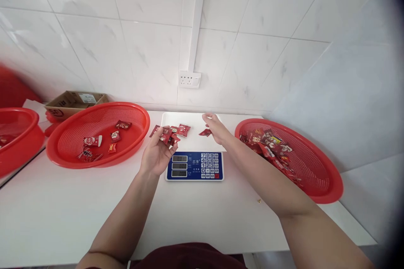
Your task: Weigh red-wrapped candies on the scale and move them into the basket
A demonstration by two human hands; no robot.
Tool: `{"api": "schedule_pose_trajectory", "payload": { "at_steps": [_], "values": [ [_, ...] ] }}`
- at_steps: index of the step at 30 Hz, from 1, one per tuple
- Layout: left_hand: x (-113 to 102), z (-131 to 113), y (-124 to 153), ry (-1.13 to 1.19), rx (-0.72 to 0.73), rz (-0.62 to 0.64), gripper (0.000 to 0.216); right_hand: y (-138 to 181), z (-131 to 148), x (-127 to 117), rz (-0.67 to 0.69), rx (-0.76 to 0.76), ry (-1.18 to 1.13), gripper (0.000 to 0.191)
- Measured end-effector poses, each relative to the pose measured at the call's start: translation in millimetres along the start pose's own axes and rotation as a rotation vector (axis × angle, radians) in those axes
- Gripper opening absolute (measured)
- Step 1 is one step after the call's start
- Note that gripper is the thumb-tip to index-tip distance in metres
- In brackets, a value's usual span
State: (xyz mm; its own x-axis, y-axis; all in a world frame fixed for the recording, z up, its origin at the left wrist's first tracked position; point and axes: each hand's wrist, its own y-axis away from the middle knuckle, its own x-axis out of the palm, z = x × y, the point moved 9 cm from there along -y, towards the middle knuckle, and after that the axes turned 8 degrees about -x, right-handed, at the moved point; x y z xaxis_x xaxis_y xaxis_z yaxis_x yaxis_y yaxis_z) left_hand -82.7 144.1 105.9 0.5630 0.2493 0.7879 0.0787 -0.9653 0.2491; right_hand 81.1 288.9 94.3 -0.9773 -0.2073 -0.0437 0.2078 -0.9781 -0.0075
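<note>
My left hand is closed round several small red candy packets, held over the left side of the scale's white weighing plate. Two red packets show just beyond its fingertips. Over the right part of the plate, my right hand has curled fingers, with one red packet at them; its grip is partly hidden. The scale's blue panel with keys and displays faces me below the plate.
On the left, a red mesh basket holds several packets, with another red basket and a cardboard box beyond. A fuller red basket stands right, beside my forearm. A tiny gold-coloured bit lies on the white table. A tiled wall borders the back.
</note>
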Motion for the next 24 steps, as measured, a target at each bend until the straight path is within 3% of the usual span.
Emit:
{"api": "schedule_pose_trajectory", "payload": {
  "at_steps": [3, 6, 8, 10, 13, 15, 17, 20, 24],
  "values": [
    [-0.6, -1.4, 2.6, 0.004, -0.023, -0.001, 0.021, -5.8, 3.1, -12.0, -0.093, -0.024, 0.012, 0.029],
    [-1.0, -2.8, 2.7, -0.041, -0.018, 0.021, 0.017, 0.2, 9.8, -12.6, -0.062, -0.023, -0.009, 0.025],
    [0.7, 0.0, 1.5, -0.121, -0.016, 0.051, 0.015, 12.0, 14.4, -2.8, 0.044, -0.001, -0.026, 0.018],
    [4.6, 6.0, 0.2, -0.244, -0.012, 0.089, 0.019, 30.6, 21.8, 18.7, 0.251, -0.012, -0.005, 0.022],
    [12.9, 16.1, 0.7, -0.518, 0.036, 0.146, 0.029, 62.6, 47.1, 46.1, 0.458, -0.246, 0.179, 0.033],
    [17.5, 23.6, 2.6, -0.762, 0.074, 0.163, 0.033, 80.2, 66.7, 55.2, 0.452, -0.451, 0.338, 0.031],
    [18.7, 30.8, 4.5, -0.979, 0.095, 0.152, 0.033, 93.1, 76.2, 64.5, 0.478, -0.536, 0.427, 0.020],
    [14.8, 39.3, 5.7, -1.127, 0.057, 0.118, 0.033, 96.1, 77.6, 70.8, 0.533, -0.505, 0.421, 0.013],
    [13.9, 44.7, 7.4, -1.136, -0.040, 0.169, 0.031, 62.8, 72.3, 41.4, 0.312, -0.390, 0.286, 0.019]
  ]
}}
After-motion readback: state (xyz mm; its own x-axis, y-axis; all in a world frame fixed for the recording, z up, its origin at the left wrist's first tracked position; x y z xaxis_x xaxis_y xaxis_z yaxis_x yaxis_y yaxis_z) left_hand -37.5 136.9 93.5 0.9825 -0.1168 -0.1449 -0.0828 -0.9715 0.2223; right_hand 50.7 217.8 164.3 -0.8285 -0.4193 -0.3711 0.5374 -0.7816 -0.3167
